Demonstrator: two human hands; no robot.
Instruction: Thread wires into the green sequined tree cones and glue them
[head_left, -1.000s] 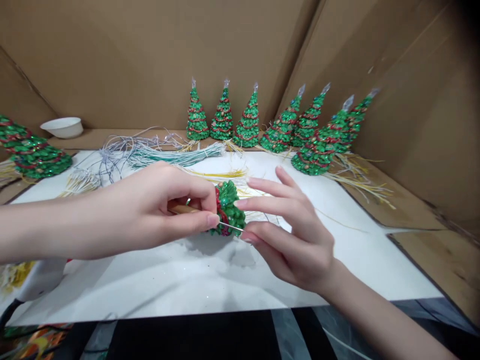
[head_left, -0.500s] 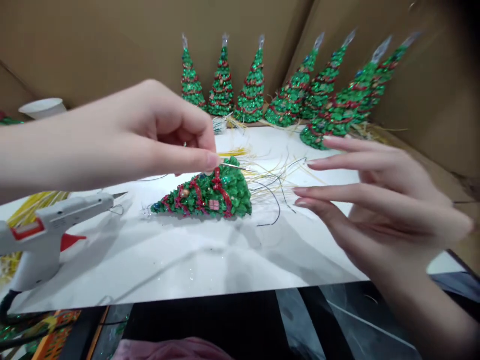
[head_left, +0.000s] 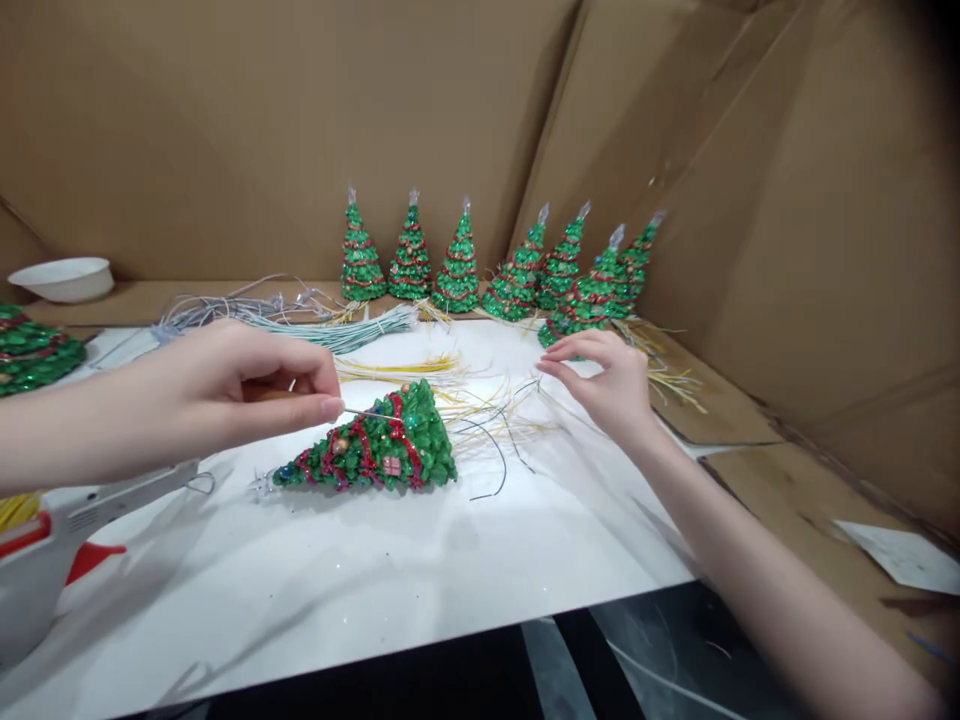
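Left fingers (head_left: 331, 407) pinch a wood-handled metal needle (head_left: 369, 413) over a ruffled, glittery tree (head_left: 379, 452); right fingers (head_left: 564, 374) nearly meet, grip unclear.

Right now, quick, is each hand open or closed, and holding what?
Left hand: closed, holding a tool.
Right hand: in a pinch; can't tell if it holds anything.

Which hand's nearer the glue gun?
Left. The left hand, holding a thin tool, is up and to the right of the glue gun; the right hand is much farther right, past the base of the lying tree.
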